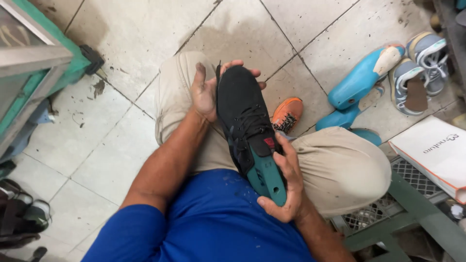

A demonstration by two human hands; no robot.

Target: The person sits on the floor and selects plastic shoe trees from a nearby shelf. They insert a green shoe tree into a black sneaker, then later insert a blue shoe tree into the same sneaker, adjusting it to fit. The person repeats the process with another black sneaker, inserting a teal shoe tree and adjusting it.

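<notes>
Head view, looking down on my lap. My black knit lace-up shoe [244, 114] lies across my beige-trousered knees [340, 167], toe pointing away from me; this shoe is the landmark for all positions below. A teal plastic shoe last [267, 177] sticks out of the shoe's opening toward me, and its front part is hidden inside the shoe. My left hand [206, 90] cups the toe end from the left, fingers curled over the tip, its palm side largely hidden behind the shoe. My right hand [286, 182] is clasped around the heel end and the exposed last, thumb on top; its fingertips vanish underneath. An orange shoe toe [287, 114] peeks out just right of the shoe, mostly covered by my knee. Farther right lie blue plastic lasts [359, 80] on the tiled floor [121, 43], then grey sneakers [420, 68], partly cut off.
</notes>
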